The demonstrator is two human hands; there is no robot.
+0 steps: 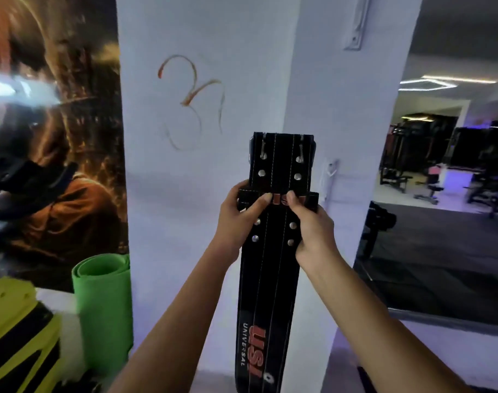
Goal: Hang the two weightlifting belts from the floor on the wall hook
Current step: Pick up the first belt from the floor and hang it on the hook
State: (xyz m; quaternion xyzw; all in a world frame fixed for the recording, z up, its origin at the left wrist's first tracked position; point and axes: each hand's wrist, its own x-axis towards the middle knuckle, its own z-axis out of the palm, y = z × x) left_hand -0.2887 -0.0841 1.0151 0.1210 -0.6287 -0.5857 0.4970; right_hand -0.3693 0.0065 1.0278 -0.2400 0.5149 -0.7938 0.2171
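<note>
Black belt (270,279) reading "USI UNIVERSAL", both hands holding

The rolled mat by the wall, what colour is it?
Bright green: the rolled mat shows best in the head view, lower left.

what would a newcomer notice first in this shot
First, the black weightlifting belt held upright mid-frame against the white pillar, gripped at its keeper loop by the left hand and right hand. Next, the reddish scrawl on the pillar above it and the green rolled mat at lower left.

Two bare, sleeveless forearms (182,313)
</note>
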